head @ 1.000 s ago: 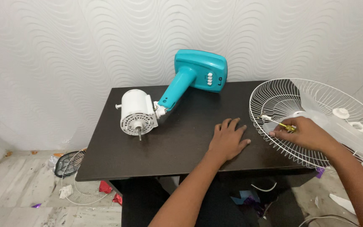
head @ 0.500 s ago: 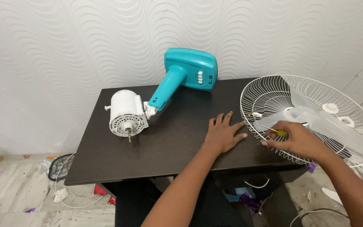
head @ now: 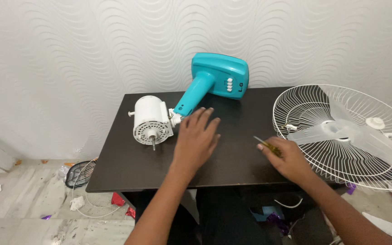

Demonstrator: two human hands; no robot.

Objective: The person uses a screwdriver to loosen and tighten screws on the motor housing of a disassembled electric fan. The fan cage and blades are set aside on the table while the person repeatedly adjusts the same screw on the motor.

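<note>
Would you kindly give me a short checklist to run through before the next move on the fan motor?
1. Left hand free to take the white motor: ok, open and beside it.
2. Right hand has the screwdriver: ok, gripped, tip pointing up-left.
3. Motor steady on the dark table: ok, lying on its side, shaft towards the camera.
4. Teal fan base out of the way: ok, behind, against the wall.
5. Wire guard secure: not ok, hangs past the table's right edge.
6. Screws on motor reachable: cannot tell, too small.
</note>
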